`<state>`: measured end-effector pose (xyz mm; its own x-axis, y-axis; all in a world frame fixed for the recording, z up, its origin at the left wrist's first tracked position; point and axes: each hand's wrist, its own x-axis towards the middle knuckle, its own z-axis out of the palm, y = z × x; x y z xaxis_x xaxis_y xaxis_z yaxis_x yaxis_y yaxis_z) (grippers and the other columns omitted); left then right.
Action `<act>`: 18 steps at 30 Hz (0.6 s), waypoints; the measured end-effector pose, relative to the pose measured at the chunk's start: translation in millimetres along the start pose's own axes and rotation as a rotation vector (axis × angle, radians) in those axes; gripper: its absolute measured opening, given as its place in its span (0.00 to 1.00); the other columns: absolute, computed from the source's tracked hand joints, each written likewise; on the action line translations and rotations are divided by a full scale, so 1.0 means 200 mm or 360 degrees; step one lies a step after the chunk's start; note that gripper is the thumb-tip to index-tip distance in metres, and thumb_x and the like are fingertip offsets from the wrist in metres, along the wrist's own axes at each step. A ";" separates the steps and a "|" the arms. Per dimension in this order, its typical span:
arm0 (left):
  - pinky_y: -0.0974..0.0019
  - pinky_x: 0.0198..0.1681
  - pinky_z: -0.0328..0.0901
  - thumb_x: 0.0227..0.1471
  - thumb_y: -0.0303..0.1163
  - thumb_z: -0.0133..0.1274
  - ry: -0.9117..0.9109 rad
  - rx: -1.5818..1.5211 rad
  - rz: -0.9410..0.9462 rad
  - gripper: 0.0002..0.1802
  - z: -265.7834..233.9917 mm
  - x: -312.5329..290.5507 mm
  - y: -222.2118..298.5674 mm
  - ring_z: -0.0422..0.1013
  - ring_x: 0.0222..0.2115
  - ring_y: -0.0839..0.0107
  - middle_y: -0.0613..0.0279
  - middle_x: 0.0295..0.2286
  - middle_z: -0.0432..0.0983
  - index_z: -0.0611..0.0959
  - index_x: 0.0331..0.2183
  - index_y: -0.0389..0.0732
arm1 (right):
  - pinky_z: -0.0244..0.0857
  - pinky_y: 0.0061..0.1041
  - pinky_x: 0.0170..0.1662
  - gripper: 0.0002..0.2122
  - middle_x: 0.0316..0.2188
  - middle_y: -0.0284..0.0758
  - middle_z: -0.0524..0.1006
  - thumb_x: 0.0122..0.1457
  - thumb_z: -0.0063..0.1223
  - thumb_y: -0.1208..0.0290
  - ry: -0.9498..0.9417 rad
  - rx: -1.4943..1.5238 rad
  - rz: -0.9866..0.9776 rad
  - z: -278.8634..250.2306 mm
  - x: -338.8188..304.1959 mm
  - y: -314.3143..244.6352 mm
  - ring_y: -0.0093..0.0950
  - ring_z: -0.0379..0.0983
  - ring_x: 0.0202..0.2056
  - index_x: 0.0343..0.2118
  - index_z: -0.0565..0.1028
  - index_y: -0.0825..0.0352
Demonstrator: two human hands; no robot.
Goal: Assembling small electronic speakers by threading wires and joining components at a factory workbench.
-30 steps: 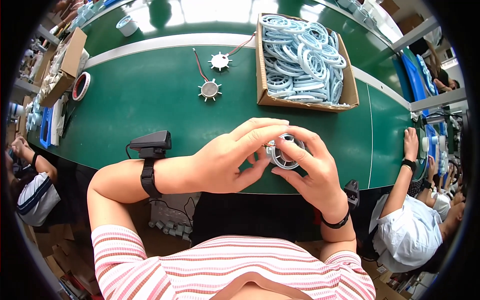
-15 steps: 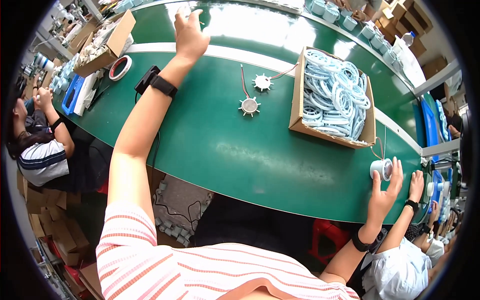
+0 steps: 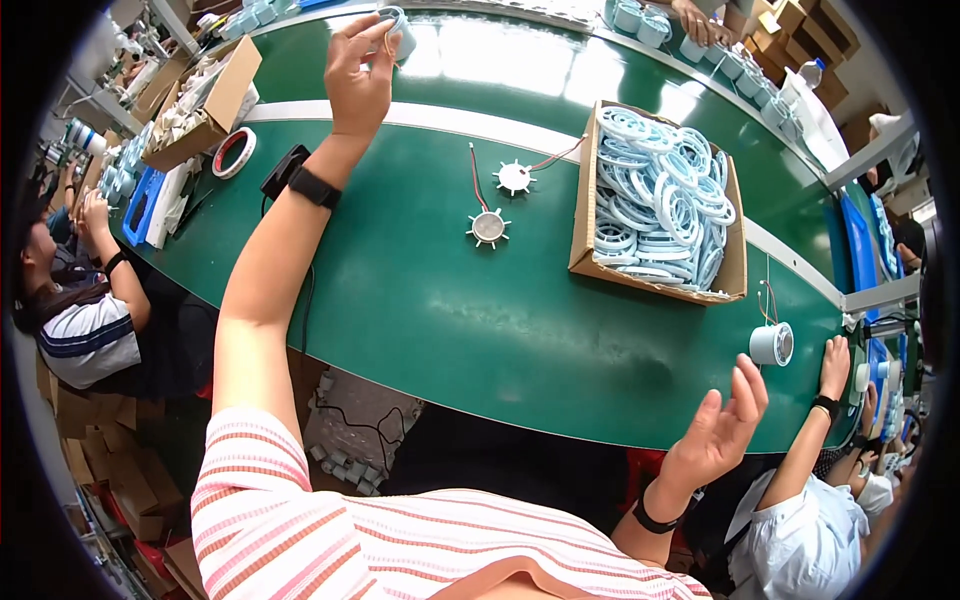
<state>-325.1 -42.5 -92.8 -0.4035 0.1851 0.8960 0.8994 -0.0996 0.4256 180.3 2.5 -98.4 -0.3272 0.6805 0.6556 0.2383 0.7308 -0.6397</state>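
Note:
At the far side, my left hand (image 3: 360,80) is closed on a pale blue cup-shaped housing (image 3: 403,42) with a thin wire showing by the fingers. My right hand (image 3: 716,428) hovers over the near right edge of the green table, fingers apart and nothing in it. Just beyond it, a second pale blue cylindrical housing (image 3: 766,345) lies on its side, a thin wire rising from it. Two round white parts with spokes, one silver-faced (image 3: 488,228) and one white-faced (image 3: 515,178), lie mid-table with red wires.
A cardboard box (image 3: 740,262) of pale blue rings (image 3: 665,200) stands right of centre. A tape roll (image 3: 234,153), a black device (image 3: 284,172) and another carton (image 3: 228,95) are at left. Co-workers sit on both sides; one person's hand (image 3: 835,368) rests near the right housing.
My left hand, empty before, has closed on a pale blue housing at the far side. My right hand has drawn back from the right housing toward me.

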 end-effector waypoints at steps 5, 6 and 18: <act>0.58 0.43 0.69 0.56 0.27 0.56 -0.0232 -0.0114 0.0726 0.12 -0.09 -0.17 0.58 0.71 0.43 0.56 0.54 0.44 0.73 0.81 0.43 0.41 | 0.62 0.43 0.59 0.20 0.56 0.49 0.69 0.54 0.58 0.81 -0.0621 0.0348 -0.0197 0.00 -0.04 -0.09 0.46 0.66 0.57 0.52 0.72 0.68; 0.56 0.43 0.69 0.55 0.27 0.56 -0.0370 -0.0240 0.0768 0.12 -0.11 -0.25 0.71 0.71 0.44 0.53 0.54 0.43 0.72 0.81 0.43 0.41 | 0.62 0.43 0.59 0.20 0.56 0.49 0.69 0.54 0.58 0.81 -0.0601 0.0331 -0.0163 0.02 -0.03 -0.10 0.46 0.66 0.57 0.52 0.72 0.68; 0.61 0.36 0.68 0.39 0.25 0.66 -0.1110 -0.0978 0.0698 0.14 -0.04 -0.62 1.14 0.70 0.40 0.61 0.64 0.43 0.71 0.86 0.34 0.47 | 0.69 0.32 0.52 0.40 0.52 0.46 0.72 0.42 0.66 0.85 -0.0961 0.0647 0.0102 0.21 0.00 -0.13 0.40 0.72 0.50 0.63 0.66 0.61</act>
<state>-72.5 -95.1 -105.5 0.3037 0.5188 0.7991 0.6235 -0.7424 0.2450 135.3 -18.2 -97.8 -0.7991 0.4879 0.3514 -0.0459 0.5332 -0.8447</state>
